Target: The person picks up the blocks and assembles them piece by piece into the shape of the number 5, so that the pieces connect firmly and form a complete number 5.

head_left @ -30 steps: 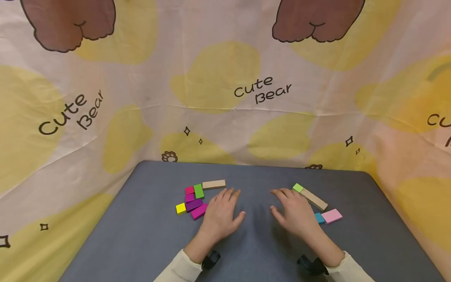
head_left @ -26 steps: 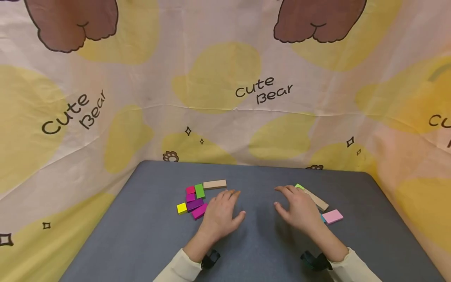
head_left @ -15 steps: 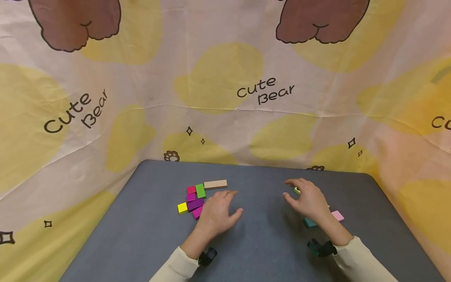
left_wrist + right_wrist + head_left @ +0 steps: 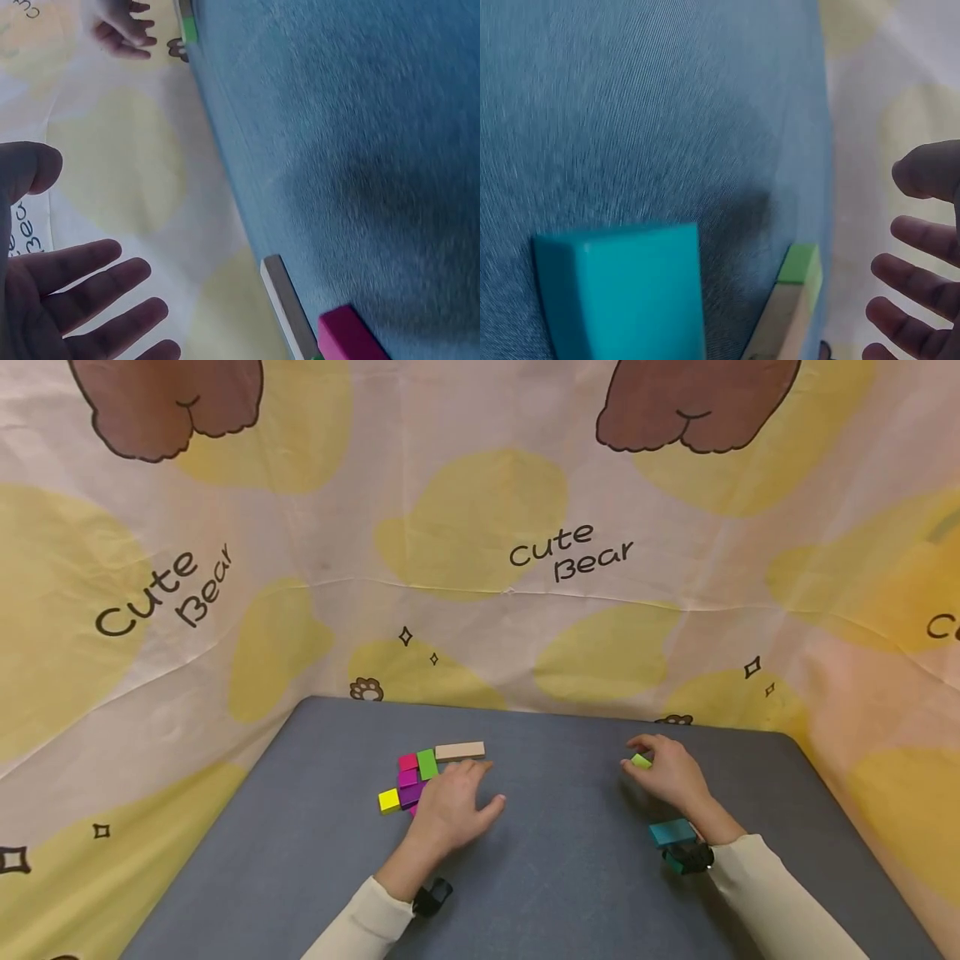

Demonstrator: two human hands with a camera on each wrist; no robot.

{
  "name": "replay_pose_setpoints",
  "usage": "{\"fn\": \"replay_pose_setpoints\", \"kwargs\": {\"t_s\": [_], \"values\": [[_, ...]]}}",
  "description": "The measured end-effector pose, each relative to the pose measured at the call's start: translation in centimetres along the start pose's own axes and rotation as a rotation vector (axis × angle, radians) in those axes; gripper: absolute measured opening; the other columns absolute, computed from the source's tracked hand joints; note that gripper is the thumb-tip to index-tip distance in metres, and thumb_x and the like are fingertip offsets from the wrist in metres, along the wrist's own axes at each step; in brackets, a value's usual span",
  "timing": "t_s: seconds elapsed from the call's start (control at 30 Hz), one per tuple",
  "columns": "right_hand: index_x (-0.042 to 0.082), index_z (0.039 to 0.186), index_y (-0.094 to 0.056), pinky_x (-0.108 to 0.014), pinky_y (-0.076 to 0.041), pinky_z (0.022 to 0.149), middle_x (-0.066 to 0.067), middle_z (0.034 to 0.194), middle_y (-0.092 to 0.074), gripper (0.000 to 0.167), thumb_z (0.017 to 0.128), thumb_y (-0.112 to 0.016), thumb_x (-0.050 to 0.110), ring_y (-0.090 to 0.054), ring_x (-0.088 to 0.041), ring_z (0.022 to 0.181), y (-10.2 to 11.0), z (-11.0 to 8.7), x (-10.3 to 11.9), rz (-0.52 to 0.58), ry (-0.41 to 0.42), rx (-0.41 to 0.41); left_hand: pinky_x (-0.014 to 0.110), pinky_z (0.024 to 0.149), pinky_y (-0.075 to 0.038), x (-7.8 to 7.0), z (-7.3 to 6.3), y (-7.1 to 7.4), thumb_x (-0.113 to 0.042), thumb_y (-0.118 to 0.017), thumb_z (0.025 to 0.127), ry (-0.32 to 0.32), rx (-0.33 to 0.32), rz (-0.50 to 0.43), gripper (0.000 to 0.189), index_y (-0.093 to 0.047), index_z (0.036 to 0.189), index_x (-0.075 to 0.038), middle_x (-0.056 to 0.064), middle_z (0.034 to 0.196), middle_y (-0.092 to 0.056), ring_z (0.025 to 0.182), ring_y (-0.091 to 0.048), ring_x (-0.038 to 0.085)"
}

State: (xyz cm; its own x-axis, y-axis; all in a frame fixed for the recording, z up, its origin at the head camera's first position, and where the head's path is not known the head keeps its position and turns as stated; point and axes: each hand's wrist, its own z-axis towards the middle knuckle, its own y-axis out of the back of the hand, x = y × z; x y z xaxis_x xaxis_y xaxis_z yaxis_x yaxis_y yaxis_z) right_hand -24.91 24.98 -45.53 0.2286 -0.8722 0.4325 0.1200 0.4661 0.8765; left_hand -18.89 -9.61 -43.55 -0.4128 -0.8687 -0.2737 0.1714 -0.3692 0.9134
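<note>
My right hand [image 4: 678,777] hovers around a small lime green block [image 4: 641,761], which shows between thumb and fingers in the head view. The right wrist view shows those fingers spread and apart from the lime end and the plain wooden block [image 4: 775,322] adjoining it. Below that wrist lies a teal block [image 4: 671,832]. My left hand [image 4: 450,810], fingers loosely extended, holds nothing and partly covers a cluster: a plain wooden block [image 4: 460,751], a green block [image 4: 428,765], a red-pink block [image 4: 407,762], a magenta block [image 4: 408,779], a purple block [image 4: 410,796] and a yellow block [image 4: 388,801].
A dark grey-blue cloth covers the table [image 4: 555,860]. Patterned fabric [image 4: 480,635] hangs behind it and at both sides. A green piece [image 4: 672,862] shows beneath the right wrist strap [image 4: 692,857].
My right hand has moved right and forward toward the lime block, covering the wooden and pink blocks and uncovering the teal one. My left hand has drifted slightly left and toward me.
</note>
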Motion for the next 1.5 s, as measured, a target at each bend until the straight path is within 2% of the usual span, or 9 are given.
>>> {"fn": "replay_pose_setpoints", "kwargs": {"t_s": [0.23, 0.43, 0.63, 0.8, 0.97, 1.13, 1.3, 1.5], "values": [[0.004, 0.112, -0.067, -0.049, -0.051, 0.070, -0.020, 0.108, -0.065, 0.035, 0.086, -0.069, 0.027, -0.062, -0.036, 0.094, -0.6, 0.8, -1.4, -0.030, -0.032, 0.050, 0.040, 0.085, -0.053, 1.1, 0.4, 0.4, -0.044, -0.061, 0.087, -0.006, 0.004, -0.005, 0.050, -0.063, 0.125, -0.012, 0.005, 0.122, -0.065, 0.106, -0.062, 0.022], [0.006, 0.108, -0.069, -0.044, -0.050, 0.063, -0.017, 0.101, -0.066, 0.034, 0.083, -0.071, 0.028, -0.062, -0.031, 0.084, -1.2, 1.3, -2.5, -0.079, -0.059, 0.057, 0.039, 0.085, -0.054, 2.3, 1.1, 0.6, -0.044, -0.060, 0.087, -0.002, 0.027, -0.005, 0.050, -0.062, 0.125, -0.012, 0.005, 0.122, -0.065, 0.108, -0.062, 0.022], [0.006, 0.107, -0.069, -0.044, -0.050, 0.062, -0.016, 0.099, -0.068, 0.032, 0.083, -0.072, 0.027, -0.063, -0.031, 0.082, -1.4, 1.5, -3.3, -0.086, -0.071, 0.076, 0.041, 0.083, -0.054, 3.2, 2.0, 1.0, -0.042, -0.062, 0.086, -0.001, 0.028, 0.025, 0.050, -0.063, 0.123, -0.009, 0.008, 0.120, -0.066, 0.107, -0.062, 0.026], [0.005, 0.105, -0.070, -0.043, -0.050, 0.062, -0.015, 0.097, -0.070, 0.028, 0.083, -0.072, 0.023, -0.064, -0.030, 0.080, -1.6, 1.7, -3.5, -0.080, -0.069, 0.067, 0.043, 0.081, -0.054, 4.1, 2.8, 1.1, -0.044, -0.062, 0.086, 0.003, 0.037, 0.024, 0.050, -0.063, 0.124, -0.011, 0.006, 0.119, -0.066, 0.104, -0.063, 0.026], [0.005, 0.106, -0.071, -0.041, -0.051, 0.061, -0.015, 0.099, -0.071, 0.027, 0.084, -0.072, 0.020, -0.065, -0.028, 0.079, -1.8, 2.0, -2.9, -0.032, -0.065, 0.069, 0.041, 0.075, -0.054, 5.4, 3.6, 0.9, -0.046, -0.062, 0.086, -0.010, 0.073, 0.044, 0.051, -0.063, 0.123, -0.011, 0.006, 0.117, -0.067, 0.100, -0.064, 0.024], [0.006, 0.107, -0.071, -0.045, -0.052, 0.068, -0.016, 0.105, -0.069, 0.026, 0.084, -0.071, 0.017, -0.065, -0.032, 0.089, -2.2, 2.6, -1.4, 0.041, -0.017, 0.067, 0.041, 0.074, -0.054, 6.6, 4.6, 0.8, -0.044, -0.064, 0.085, -0.022, 0.116, 0.024, 0.050, -0.064, 0.123, -0.011, 0.005, 0.116, -0.067, 0.097, -0.064, 0.022], [0.008, 0.108, -0.071, -0.047, -0.051, 0.074, -0.014, 0.108, -0.069, 0.025, 0.084, -0.071, 0.017, -0.063, -0.031, 0.094, -3.3, 3.5, 0.2, 0.083, 0.026, 0.077, 0.042, 0.077, -0.053, 7.8, 5.6, 0.6, -0.040, -0.066, 0.084, 0.004, 0.167, -0.023, 0.046, -0.065, 0.122, -0.013, 0.004, 0.113, -0.067, 0.098, -0.063, 0.021], [0.009, 0.108, -0.071, -0.047, -0.050, 0.076, -0.012, 0.109, -0.068, 0.026, 0.083, -0.072, 0.017, -0.062, -0.030, 0.095, -4.9, 4.4, 1.5, 0.104, 0.057, 0.084, 0.042, 0.082, -0.052, 9.2, 6.8, -0.3, -0.037, -0.067, 0.083, 0.029, 0.223, -0.064, 0.043, -0.066, 0.121, -0.017, 0.002, 0.114, -0.066, 0.102, -0.062, 0.021]]}}
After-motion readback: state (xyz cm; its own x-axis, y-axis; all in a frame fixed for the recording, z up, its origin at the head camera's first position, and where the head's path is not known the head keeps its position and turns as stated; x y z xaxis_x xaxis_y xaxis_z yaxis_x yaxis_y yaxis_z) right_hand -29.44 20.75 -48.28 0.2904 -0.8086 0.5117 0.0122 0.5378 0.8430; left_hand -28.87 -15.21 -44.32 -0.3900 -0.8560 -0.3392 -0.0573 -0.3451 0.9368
